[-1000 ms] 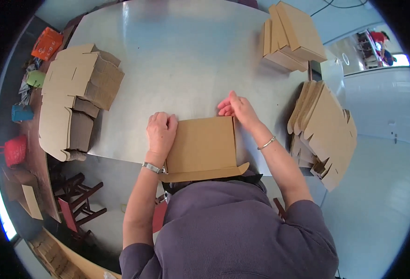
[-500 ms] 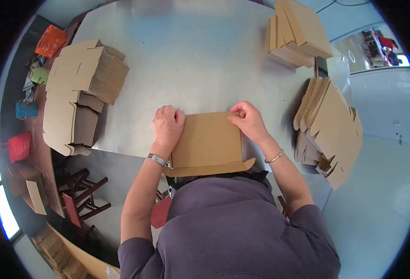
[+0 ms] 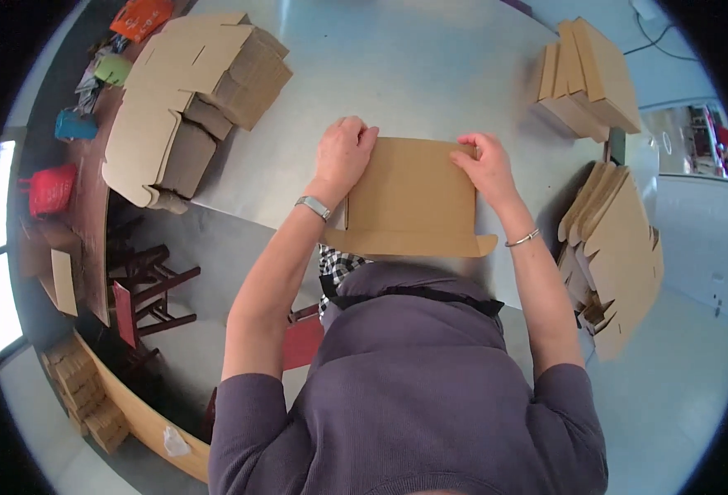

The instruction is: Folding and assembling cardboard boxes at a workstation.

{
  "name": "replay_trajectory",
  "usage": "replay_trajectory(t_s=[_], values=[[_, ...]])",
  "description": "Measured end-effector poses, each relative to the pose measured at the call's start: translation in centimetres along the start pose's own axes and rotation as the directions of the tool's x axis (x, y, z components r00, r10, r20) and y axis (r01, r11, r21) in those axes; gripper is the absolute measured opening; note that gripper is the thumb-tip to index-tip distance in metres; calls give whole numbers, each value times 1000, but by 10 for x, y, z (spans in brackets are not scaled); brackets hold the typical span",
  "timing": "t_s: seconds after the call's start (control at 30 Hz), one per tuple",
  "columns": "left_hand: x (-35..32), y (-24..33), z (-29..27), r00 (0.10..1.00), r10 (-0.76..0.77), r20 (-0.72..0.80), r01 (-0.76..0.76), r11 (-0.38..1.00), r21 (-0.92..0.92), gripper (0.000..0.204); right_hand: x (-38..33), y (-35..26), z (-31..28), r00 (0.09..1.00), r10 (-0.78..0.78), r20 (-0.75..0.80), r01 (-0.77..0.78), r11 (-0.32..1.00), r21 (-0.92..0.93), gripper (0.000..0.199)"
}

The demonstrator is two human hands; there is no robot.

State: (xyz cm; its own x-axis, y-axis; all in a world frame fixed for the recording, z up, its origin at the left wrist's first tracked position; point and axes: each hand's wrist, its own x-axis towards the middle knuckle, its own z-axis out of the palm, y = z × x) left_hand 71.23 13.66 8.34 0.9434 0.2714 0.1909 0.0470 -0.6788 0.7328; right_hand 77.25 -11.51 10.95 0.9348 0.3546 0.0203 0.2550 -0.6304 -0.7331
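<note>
A brown cardboard box [image 3: 413,186], plain side up, rests at the near edge of the metal table in front of me. A narrow flap [image 3: 405,243] with a rounded tab at its right end sticks out toward my body. My left hand [image 3: 346,157] is curled round the far left corner, with its fingertips partly hidden. At the far right corner, my right hand [image 3: 486,169] pinches the edge between thumb and fingers. What lies under the box is hidden.
Flat cardboard blanks [image 3: 166,91] are stacked at the table's left, more blanks [image 3: 620,256] at the right. Folded boxes [image 3: 591,78] stand at the far right. Left of the table are a dark red stool [image 3: 145,297] and a side bench with a red basket [image 3: 52,190].
The whole view has shifted, so table, stacks and box appear higher and further right. Both hands keep their hold on the box corners. Checked cloth now shows below the box.
</note>
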Motion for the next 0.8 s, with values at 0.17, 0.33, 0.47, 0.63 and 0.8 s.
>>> replay_trajectory(t_s=[0.17, 0.33, 0.47, 0.63, 0.8], values=[[-49, 14, -40, 999, 52, -14, -54, 989, -136, 31, -2, -2, 0, 1000, 0, -23, -2, 998, -69, 27], [-109, 51, -56, 827, 92, 554, -212, 965, 157, 58, -4, 0, 5, 998, 35, -44, -37, 997, -62, 28], [-130, 53, -40, 840, 73, 538, -297, 891, 343, 67, -11, -2, 12, 994, 19, -108, -23, 999, -32, 30], [-138, 49, -38, 851, 165, 498, -358, 877, 321, 72, -21, 0, 5, 996, 61, -61, -57, 996, 65, 44], [-147, 25, -22, 912, 256, 322, -363, 869, 336, 47, -71, 7, -22, 986, -119, 119, 116, 993, 30, 62]])
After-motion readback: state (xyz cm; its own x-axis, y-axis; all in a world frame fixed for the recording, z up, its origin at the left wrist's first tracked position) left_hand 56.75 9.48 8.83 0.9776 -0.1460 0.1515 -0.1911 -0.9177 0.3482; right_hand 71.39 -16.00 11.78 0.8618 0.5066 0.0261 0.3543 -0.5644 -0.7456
